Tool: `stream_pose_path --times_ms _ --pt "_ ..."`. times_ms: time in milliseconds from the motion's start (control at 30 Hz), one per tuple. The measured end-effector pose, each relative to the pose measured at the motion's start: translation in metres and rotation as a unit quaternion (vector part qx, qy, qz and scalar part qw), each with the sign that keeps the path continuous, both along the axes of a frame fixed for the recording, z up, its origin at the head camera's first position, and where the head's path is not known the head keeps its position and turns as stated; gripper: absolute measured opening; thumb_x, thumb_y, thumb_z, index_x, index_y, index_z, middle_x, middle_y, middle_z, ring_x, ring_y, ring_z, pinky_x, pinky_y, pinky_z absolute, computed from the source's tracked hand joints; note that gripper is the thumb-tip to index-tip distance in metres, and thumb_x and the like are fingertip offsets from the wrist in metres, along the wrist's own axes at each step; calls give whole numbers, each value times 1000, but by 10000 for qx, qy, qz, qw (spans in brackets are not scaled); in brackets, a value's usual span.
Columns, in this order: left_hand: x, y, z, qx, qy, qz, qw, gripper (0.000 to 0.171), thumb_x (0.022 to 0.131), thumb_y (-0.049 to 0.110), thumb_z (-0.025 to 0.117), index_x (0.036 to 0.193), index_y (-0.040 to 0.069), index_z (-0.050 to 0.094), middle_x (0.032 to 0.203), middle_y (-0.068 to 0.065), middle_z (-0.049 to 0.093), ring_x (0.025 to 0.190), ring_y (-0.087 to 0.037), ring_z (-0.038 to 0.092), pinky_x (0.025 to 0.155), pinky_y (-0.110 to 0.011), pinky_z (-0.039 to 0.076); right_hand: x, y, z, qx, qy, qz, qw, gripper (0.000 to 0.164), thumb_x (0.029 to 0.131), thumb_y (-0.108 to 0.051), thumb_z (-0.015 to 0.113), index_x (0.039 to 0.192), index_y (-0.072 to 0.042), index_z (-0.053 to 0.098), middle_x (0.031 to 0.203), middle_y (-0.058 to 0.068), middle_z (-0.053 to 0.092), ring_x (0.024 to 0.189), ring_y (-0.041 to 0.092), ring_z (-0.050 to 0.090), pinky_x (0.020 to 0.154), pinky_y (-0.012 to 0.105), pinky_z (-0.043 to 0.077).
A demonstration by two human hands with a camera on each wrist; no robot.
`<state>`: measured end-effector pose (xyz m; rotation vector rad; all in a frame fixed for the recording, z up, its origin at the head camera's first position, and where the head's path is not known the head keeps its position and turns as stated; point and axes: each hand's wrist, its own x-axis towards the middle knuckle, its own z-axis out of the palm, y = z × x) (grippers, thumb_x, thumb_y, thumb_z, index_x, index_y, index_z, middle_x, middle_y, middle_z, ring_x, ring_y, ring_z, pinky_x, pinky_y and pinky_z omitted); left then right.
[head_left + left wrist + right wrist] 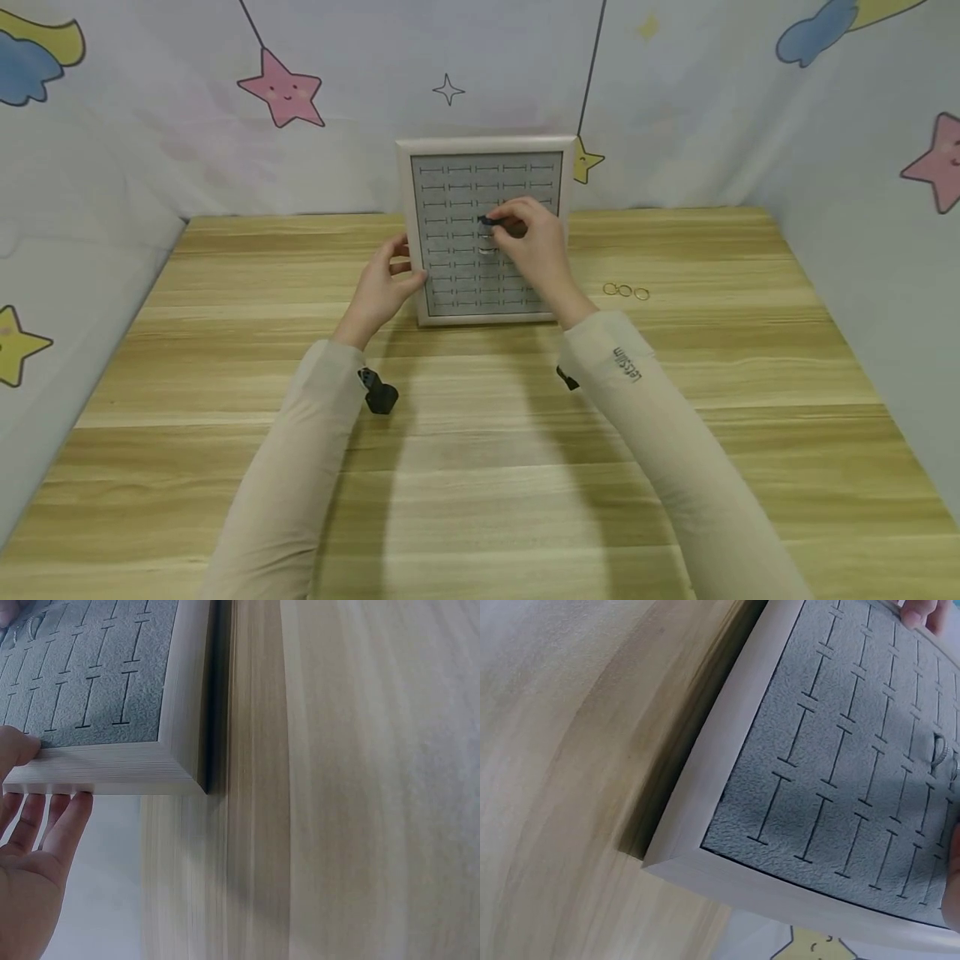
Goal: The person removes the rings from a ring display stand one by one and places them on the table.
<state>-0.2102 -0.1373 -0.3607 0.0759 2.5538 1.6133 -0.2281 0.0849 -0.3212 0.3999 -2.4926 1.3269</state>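
Note:
A framed ring display board (452, 296) with a grey slotted pad stands upright on the table. My left hand (381, 283) grips its left edge, thumb on the front and fingers behind, as the left wrist view also shows with the hand (34, 877) at the frame (120, 769). In front of the pad, my right hand (536, 246) pinches a small black object (491, 221) against a middle slot; its exact kind cannot be made out. Just below, silver rings (487, 251) sit in the pad. One ring (940, 750) shows in the right wrist view, where most of the right hand is out of sight.
Three gold rings (626, 291) lie in a row on the wooden table (480, 500), right of the board. Behind it hangs a white cloth (360, 167) printed with stars. Black wrist devices (381, 396) show beside the sleeves.

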Motion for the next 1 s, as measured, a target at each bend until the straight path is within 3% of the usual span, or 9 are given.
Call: stream_pose_path --times_ms 233,433,733,900,1000 --pt "0 2 2 72 -10 -20 10000 67 93 10 60 150 10 26 142 -16 40 131 -33 46 102 -44 49 -2 6 -3 -580 -141 221 9980 16 87 0 63 101 1 70 108 15 65 92 23 61 81 26 52" --pt "0 2 0 107 -24 -21 9999 66 93 10 60 150 10 27 141 -17 41 130 -33 47 103 -44 48 -3 10 -2 -659 -312 366 9967 16 87 0 65 101 3 70 107 17 64 89 21 59 76 18 49" --pt "1 1 1 39 -50 -56 10000 68 94 12 59 151 8 23 143 -17 38 132 -33 45 105 -44 47 -4 17 -3 -1406 -746 609 9854 22 90 -4 63 109 6 64 111 19 63 88 4 56 84 17 50" --pt "0 -1 0 -24 -100 -21 9999 69 94 13 59 152 8 21 145 -17 37 133 -33 44 105 -44 46 -3 24 0 -1850 -1037 536 9758 25 91 -8 64 113 4 63 104 2 64 90 2 56 84 15 49" --pt "1 -1 0 -26 -102 17 9999 69 94 12 59 151 8 22 144 -16 38 133 -33 44 105 -44 47 -3 31 4 -2394 -1144 405 9633 24 90 -8 65 112 1 64 97 -10 63 89 2 58 81 14 49"
